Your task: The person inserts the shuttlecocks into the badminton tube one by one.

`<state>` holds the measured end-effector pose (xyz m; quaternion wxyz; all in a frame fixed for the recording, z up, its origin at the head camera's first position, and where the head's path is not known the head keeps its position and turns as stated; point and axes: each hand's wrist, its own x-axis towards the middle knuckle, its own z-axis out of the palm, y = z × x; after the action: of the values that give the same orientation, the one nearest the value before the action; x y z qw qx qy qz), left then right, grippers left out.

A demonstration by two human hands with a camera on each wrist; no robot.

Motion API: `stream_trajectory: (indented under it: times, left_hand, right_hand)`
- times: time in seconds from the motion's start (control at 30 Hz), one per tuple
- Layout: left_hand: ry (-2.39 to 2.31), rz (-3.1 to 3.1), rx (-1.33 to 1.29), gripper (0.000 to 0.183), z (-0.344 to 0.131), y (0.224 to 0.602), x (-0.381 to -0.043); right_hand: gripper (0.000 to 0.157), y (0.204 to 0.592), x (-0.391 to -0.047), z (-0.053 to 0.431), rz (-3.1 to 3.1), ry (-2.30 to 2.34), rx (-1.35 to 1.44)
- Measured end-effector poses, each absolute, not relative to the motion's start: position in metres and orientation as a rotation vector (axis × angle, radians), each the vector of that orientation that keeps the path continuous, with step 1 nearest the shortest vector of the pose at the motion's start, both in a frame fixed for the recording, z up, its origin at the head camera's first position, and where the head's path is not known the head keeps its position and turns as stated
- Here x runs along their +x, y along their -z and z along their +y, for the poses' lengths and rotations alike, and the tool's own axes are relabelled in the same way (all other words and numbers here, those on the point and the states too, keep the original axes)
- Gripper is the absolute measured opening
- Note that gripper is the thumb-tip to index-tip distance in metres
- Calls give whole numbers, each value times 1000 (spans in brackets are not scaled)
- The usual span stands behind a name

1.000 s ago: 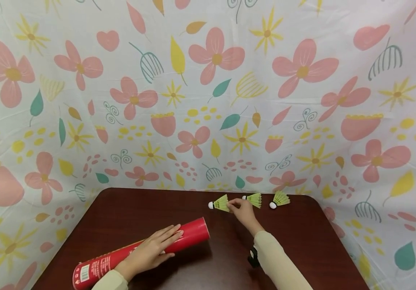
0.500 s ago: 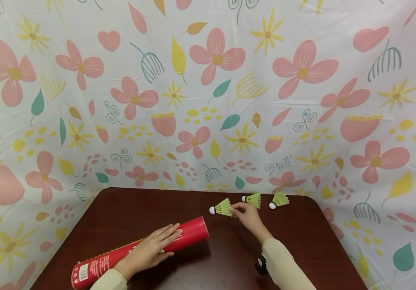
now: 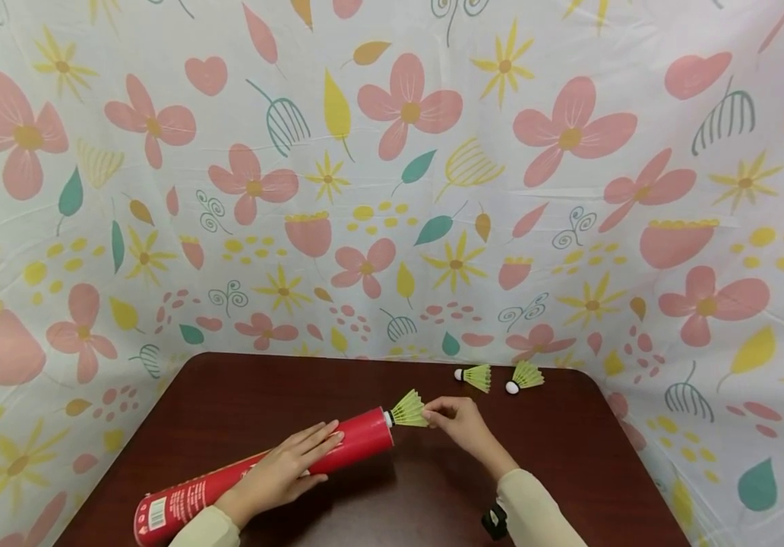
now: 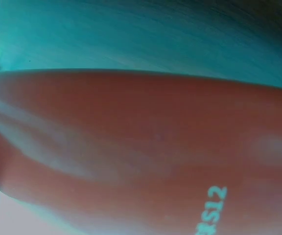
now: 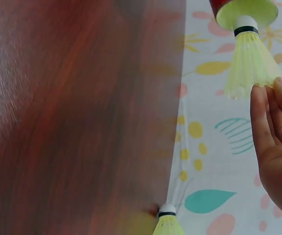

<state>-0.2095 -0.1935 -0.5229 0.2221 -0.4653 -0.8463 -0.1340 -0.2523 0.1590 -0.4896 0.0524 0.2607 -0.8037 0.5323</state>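
Note:
In the head view my left hand (image 3: 286,467) lies across a red shuttlecock tube (image 3: 365,439), fingers over its top and thumb along the near side. Printed red tube wall (image 4: 146,127) fills much of the left wrist view. My right hand (image 3: 463,427) pinches the skirt edge of a yellow shuttlecock (image 3: 408,410) between thumb and fingertips. The shuttlecock's white cork (image 5: 245,21) points into the tube's open end, its tip at the mouth, while the skirt (image 5: 248,63) stays outside.
Two more yellow shuttlecocks lie near the far table edge, one (image 3: 477,377) left of the other (image 3: 525,376). The dark brown table (image 3: 262,395) has a flower-patterned curtain (image 3: 392,228) behind it and along its sides. A black band (image 3: 494,521) sits at the right sleeve.
My right hand has brought the shuttlecock nearer and slightly left, from the far part of the table to the tube's mouth. The left hand and tube have hardly moved.

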Motion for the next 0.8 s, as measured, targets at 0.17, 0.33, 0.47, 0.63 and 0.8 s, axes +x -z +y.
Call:
stream_trajectory:
  times: [0.17,0.33,0.47,0.63,0.8]
  left_hand:
    - [369,-2316,-1285,87,-193,523,-210]
    - [373,-2319,-1301,77,-192,525,-210]
    - [368,-2327,-1296,69,-191,525,-210]
    - [359,-2331,-1285,68,-192,525,-209]
    - [349,-2339,-1270,72,-192,524,-208]
  right_hand:
    - [10,476,-238,148,-2449,-1638,841]
    - [9,477,-231,136,-2468,-1642,848]
    - [9,482,-232,129,-2476,-1669,837]
    - [8,503,-243,127,-2489,-1671,778]
    - [7,517,-251,126,-2494,-1658,728]
